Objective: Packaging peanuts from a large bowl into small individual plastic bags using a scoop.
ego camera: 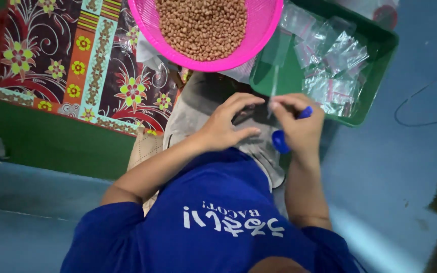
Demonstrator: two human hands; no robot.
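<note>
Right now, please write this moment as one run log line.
left hand: resting on lap | right hand: holding blue scoop, pinching clear plastic bag | pink basket: peanuts

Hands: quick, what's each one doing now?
Left hand: open, fingers spread, resting on the lap.
Right hand: closed on a blue scoop, pinching a clear plastic bag.

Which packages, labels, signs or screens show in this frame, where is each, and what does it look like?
Small clear plastic bags: heaped in the green tray at upper right; flat, transparent, with red strips.
One clear bag: pinched by the right hand, hanging over the tray's near edge; transparent.
White lettering: printed on the blue shirt, bottom centre.
No signs or screens.
</note>
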